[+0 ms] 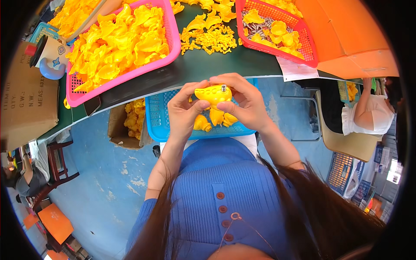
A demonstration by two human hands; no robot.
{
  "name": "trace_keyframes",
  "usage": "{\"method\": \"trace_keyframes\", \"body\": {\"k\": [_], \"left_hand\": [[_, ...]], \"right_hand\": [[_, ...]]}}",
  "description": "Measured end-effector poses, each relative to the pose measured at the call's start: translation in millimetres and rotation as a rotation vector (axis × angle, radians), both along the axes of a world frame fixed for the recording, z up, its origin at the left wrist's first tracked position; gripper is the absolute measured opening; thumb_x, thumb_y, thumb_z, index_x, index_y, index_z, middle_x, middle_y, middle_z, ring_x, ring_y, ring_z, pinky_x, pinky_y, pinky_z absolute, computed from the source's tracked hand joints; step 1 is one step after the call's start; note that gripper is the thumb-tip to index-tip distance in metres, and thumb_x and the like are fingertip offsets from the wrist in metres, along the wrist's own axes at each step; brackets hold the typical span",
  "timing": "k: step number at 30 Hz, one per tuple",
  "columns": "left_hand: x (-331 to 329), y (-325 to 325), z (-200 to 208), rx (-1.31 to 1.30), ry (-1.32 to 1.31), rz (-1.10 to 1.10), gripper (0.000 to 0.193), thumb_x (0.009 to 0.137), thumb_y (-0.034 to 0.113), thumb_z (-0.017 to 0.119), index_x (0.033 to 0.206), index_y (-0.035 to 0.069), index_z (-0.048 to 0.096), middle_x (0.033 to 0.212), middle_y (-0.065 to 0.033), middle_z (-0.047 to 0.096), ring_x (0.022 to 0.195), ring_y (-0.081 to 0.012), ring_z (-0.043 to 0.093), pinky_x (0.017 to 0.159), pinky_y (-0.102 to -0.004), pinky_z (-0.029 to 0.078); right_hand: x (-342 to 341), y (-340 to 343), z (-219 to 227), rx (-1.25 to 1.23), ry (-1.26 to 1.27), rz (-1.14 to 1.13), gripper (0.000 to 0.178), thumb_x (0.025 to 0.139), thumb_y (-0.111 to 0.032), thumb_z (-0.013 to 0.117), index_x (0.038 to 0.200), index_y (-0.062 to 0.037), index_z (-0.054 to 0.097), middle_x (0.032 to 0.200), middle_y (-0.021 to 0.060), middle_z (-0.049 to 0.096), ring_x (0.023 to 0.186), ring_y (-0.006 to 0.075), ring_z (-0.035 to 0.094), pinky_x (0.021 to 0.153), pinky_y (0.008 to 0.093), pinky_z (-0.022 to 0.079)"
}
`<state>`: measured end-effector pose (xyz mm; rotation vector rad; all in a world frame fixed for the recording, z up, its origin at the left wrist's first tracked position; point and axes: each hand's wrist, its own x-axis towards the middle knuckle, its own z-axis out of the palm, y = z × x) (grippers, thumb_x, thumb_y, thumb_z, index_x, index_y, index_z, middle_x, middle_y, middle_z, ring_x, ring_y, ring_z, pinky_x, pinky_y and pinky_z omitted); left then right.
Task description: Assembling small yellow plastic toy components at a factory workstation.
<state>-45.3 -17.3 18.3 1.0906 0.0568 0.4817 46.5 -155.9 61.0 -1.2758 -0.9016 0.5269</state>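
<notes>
Between both hands I hold a small yellow plastic toy part [211,96], rounded and moulded, with a little metal cylinder [224,89] standing at its right end. My left hand [184,106] grips its left side, thumb below and fingers behind. Around the right side closes my right hand [245,102], its thumb pressed on the lower edge. Just beneath the hands, a blue plastic basket [158,123] rests at my lap with several yellow toy pieces [216,117] in it. The far side of the held part is hidden by my fingers.
A pink basket [173,47] heaped with yellow parts stands on the dark green table [195,65] at left. Small yellow pieces [212,39] lie mid-table. A red basket [277,50] holds metal cylinders and yellow shells, beside an orange box [346,34]. Another person [368,108] sits at right.
</notes>
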Motion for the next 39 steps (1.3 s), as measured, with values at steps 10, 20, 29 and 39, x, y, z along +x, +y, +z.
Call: {"method": "trace_keyframes", "body": {"k": [10,20,29,39], "left_hand": [[-7,5,0,0.093,-0.024,-0.01,0.029,0.074,0.003,0.071,0.101,0.0,0.061,0.097,-0.0059,0.055,0.091,-0.0126,0.055,0.079,-0.025,0.047],[-3,7,-3,0.022,-0.162,-0.038,0.037,0.07,0.009,0.075,0.104,0.001,0.06,0.103,-0.0076,0.054,0.096,-0.0157,0.055,0.086,-0.0275,0.044],[-6,4,-3,0.13,-0.087,0.018,0.056,0.073,0.029,0.074,0.116,-0.001,0.055,0.108,-0.0073,0.052,0.1,-0.0159,0.053,0.087,-0.0278,0.042],[-4,5,8,0.072,-0.018,-0.025,0.054,0.074,0.027,0.074,0.116,-0.001,0.055,0.109,-0.0079,0.052,0.103,-0.0158,0.053,0.086,-0.027,0.045]], "right_hand": [[0,-5,-4,0.001,-0.096,0.035,0.041,0.076,0.0,0.065,0.114,0.0023,0.052,0.115,0.0155,0.054,0.109,0.0239,0.052,0.094,0.035,0.041],[-3,-8,1,-0.002,-0.22,-0.084,0.051,0.067,-0.001,0.074,0.114,0.0002,0.054,0.117,0.016,0.054,0.111,0.0237,0.052,0.094,0.0335,0.042],[-9,-5,12,-0.087,-0.156,-0.126,0.043,0.066,0.003,0.073,0.106,-0.0008,0.059,0.112,0.0148,0.057,0.109,0.0252,0.053,0.093,0.0331,0.043],[-5,-10,-5,0.001,-0.274,-0.187,0.037,0.068,0.005,0.071,0.103,0.0017,0.06,0.106,0.0161,0.059,0.103,0.0256,0.057,0.09,0.0335,0.044]]}}
